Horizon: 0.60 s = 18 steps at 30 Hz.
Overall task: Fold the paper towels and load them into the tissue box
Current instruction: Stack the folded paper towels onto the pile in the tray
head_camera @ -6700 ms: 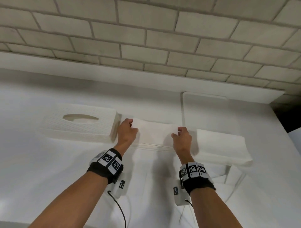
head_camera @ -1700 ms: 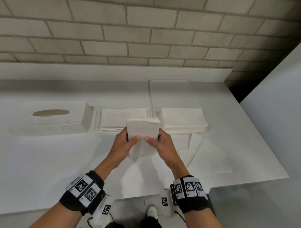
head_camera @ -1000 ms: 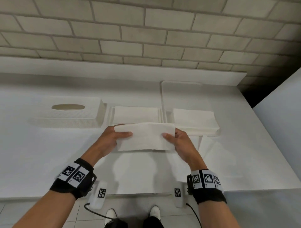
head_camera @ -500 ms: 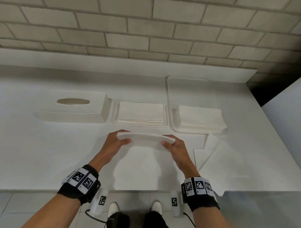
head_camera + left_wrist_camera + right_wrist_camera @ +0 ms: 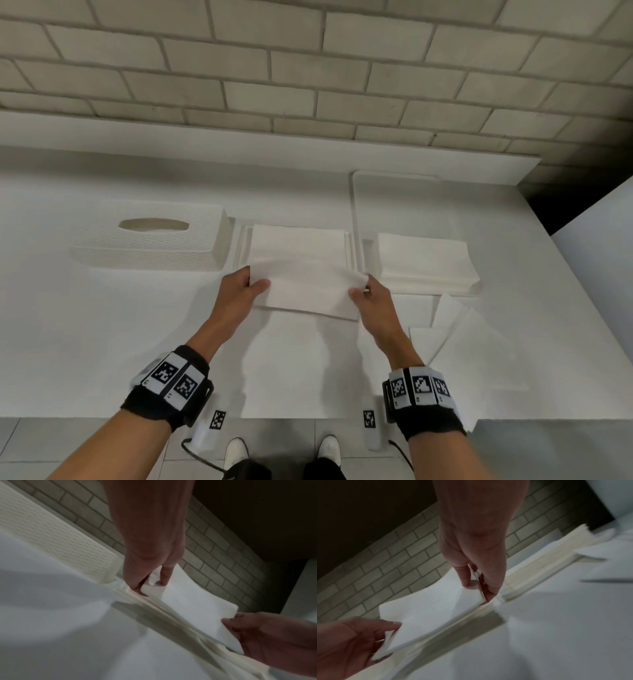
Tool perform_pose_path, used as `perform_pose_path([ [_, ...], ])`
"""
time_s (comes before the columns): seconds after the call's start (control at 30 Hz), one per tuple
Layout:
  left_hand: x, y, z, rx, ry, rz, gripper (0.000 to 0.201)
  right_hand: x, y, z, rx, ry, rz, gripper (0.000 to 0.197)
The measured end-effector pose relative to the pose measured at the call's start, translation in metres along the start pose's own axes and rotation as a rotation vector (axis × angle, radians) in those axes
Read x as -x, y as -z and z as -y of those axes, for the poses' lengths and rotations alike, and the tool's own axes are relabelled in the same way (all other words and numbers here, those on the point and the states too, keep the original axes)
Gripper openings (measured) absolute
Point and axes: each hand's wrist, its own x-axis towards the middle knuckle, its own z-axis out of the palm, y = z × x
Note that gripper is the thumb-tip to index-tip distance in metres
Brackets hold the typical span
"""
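Note:
A folded white paper towel (image 5: 308, 291) hangs between both hands just above the counter, in front of the open box base. My left hand (image 5: 248, 284) pinches its left end (image 5: 152, 588); my right hand (image 5: 363, 291) pinches its right end (image 5: 471, 591). Behind the towel lies the shallow box base (image 5: 351, 250) with a stack of folded towels (image 5: 294, 243) in it. The white textured tissue box cover (image 5: 150, 246), with an oval slot on top, sits to the left of the base.
A white tray (image 5: 356, 205) at the right holds a stack of unfolded towels (image 5: 424, 260). Loose sheets (image 5: 459, 342) lie on the counter by my right forearm, reaching the front edge. A brick wall and a raised ledge run along the back.
The folded towel has moved forward and up, from low over the counter to the front edge of the box base. Both hands still hold its ends.

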Motion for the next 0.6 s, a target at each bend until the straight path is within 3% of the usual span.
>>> perform_pose_path([
  [0.23,-0.069,-0.011,-0.054,-0.103,-0.025,-0.192,0.015,-0.082,-0.016,0.059,0.009,0.032,-0.151,0.044],
  [0.43,-0.104,-0.015,-0.044,-0.202,0.064,-0.240,0.018,-0.112,-0.034,0.045,0.192,-0.021,-0.172,0.041],
  [0.6,-0.112,-0.017,-0.032,-0.283,0.059,-0.241,0.021,-0.123,-0.039,0.031,0.274,-0.054,-0.151,0.043],
])
